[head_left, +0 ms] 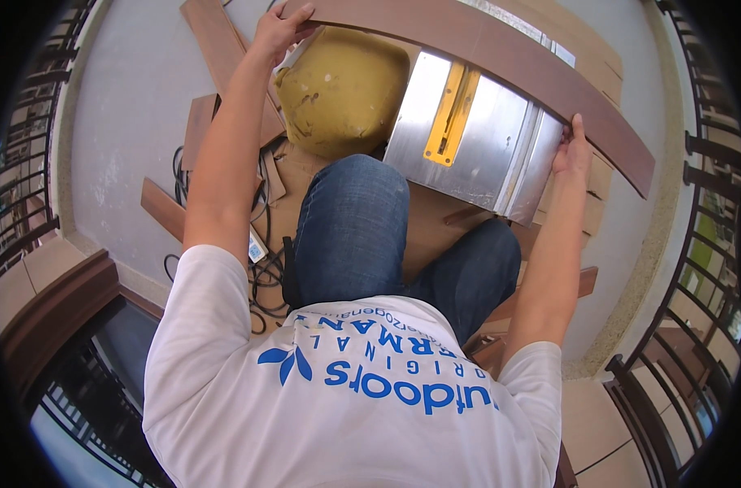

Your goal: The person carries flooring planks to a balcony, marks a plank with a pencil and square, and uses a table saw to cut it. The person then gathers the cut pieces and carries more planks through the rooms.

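A long brown wooden plank (468,41) stretches across the far side of the view, over the metal top of a table saw (476,159). My left hand (283,31) grips the plank near its left end, with the fingers partly hidden. At the near edge, toward its right part, my right hand (574,150) holds it with the thumb up and the fingers mostly out of sight. Below the plank shows a yellow slotted insert (452,114) in the saw top. A dull yellow plastic container (344,93) stands left of the saw, close to my left hand.
Loose plank pieces (216,49) lie at the far left, with a black cable (265,285) coiled beside my left leg. Cardboard (423,220) covers the floor under the saw. Dark railings (704,244) run along both sides; a brown-framed glass panel (102,358) is at lower left.
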`<state>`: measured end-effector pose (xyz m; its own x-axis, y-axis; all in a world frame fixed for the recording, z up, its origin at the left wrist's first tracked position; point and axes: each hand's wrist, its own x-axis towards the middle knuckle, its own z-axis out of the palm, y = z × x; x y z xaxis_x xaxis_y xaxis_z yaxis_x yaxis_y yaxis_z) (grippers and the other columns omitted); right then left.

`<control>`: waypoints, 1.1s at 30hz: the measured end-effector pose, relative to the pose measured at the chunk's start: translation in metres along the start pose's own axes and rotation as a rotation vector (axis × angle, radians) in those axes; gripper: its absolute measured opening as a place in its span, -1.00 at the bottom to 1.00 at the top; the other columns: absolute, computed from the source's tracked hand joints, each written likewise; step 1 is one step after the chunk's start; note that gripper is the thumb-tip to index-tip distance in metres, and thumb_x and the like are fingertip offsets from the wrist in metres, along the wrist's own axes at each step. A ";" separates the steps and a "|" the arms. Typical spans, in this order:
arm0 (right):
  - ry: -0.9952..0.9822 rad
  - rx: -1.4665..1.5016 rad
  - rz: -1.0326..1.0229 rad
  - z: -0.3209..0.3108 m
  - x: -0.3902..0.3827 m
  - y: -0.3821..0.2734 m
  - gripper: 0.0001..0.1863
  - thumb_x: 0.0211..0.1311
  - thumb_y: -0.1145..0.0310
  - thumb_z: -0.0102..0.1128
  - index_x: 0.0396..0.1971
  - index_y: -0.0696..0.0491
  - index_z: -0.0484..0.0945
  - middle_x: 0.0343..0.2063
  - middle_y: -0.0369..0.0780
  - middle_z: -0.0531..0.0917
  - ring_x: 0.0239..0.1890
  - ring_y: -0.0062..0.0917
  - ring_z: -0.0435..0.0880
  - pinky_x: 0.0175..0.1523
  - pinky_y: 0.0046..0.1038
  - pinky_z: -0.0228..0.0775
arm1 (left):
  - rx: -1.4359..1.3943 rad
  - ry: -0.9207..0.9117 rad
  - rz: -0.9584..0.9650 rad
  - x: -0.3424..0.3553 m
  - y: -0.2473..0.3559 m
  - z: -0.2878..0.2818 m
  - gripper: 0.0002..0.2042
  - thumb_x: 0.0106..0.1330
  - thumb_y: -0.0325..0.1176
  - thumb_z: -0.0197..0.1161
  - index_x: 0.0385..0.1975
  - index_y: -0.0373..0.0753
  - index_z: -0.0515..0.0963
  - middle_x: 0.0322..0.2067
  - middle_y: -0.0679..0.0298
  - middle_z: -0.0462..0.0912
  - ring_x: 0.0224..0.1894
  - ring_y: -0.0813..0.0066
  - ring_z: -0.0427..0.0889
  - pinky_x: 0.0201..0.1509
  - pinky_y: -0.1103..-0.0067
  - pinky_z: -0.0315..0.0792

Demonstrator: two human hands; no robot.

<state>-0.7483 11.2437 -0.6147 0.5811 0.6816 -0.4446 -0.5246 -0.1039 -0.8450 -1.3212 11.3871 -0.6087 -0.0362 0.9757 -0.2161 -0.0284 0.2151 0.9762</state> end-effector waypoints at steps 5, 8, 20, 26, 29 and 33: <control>-0.009 -0.016 -0.023 0.001 -0.011 0.002 -0.81 0.32 0.32 0.36 -0.19 0.09 0.60 -0.43 -0.37 0.55 -0.40 -0.62 0.44 -0.22 -0.56 0.42 | -0.006 0.010 0.028 -0.014 -0.001 0.000 -0.51 0.31 -0.24 0.42 0.16 -0.29 0.46 -0.11 0.20 0.68 -0.16 0.40 0.73 0.00 0.53 0.66; -0.029 0.014 -0.028 -0.006 -0.004 0.003 -0.82 0.30 0.37 0.36 -0.18 0.08 0.59 -0.42 -0.36 0.56 -0.41 -0.63 0.45 -0.26 -0.56 0.42 | -0.019 0.012 0.025 -0.020 0.000 0.002 -0.50 0.31 -0.25 0.42 0.17 -0.30 0.46 -0.10 0.20 0.69 -0.15 0.39 0.73 0.01 0.52 0.66; -0.038 0.008 -0.032 -0.006 -0.004 0.006 -0.83 0.34 0.33 0.32 -0.18 0.08 0.60 -0.41 -0.37 0.55 -0.40 -0.64 0.43 -0.21 -0.58 0.43 | 0.020 0.028 0.033 -0.022 -0.002 0.002 -0.45 0.31 -0.23 0.41 0.21 -0.34 0.41 -0.08 0.14 0.67 -0.12 0.36 0.74 0.03 0.52 0.67; -0.059 0.025 -0.039 -0.011 -0.003 0.005 -0.84 0.31 0.39 0.35 -0.20 0.08 0.58 -0.43 -0.36 0.57 -0.44 -0.64 0.46 -0.31 -0.58 0.41 | 0.001 0.016 0.036 -0.022 -0.006 0.000 -0.45 0.31 -0.23 0.42 0.21 -0.33 0.41 -0.08 0.15 0.67 -0.11 0.35 0.73 0.05 0.51 0.67; -0.060 0.006 -0.050 -0.007 -0.009 0.005 -0.85 0.33 0.37 0.33 -0.20 0.08 0.59 -0.43 -0.37 0.56 -0.42 -0.64 0.44 -0.26 -0.58 0.40 | 0.002 0.022 0.024 -0.023 -0.004 -0.001 -0.46 0.31 -0.23 0.42 0.21 -0.32 0.42 -0.08 0.15 0.68 -0.11 0.35 0.73 0.05 0.50 0.67; -0.046 0.003 -0.044 -0.008 -0.011 0.005 -0.85 0.33 0.36 0.33 -0.21 0.08 0.59 -0.43 -0.36 0.56 -0.42 -0.64 0.44 -0.27 -0.58 0.39 | -0.014 -0.004 0.043 -0.027 -0.004 -0.001 -0.47 0.31 -0.24 0.42 0.20 -0.32 0.43 -0.08 0.16 0.68 -0.11 0.37 0.73 0.05 0.50 0.67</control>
<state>-0.7516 11.2300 -0.6163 0.5746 0.7178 -0.3932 -0.5014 -0.0709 -0.8623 -1.3213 11.3596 -0.6068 -0.0333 0.9843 -0.1735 -0.0407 0.1721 0.9842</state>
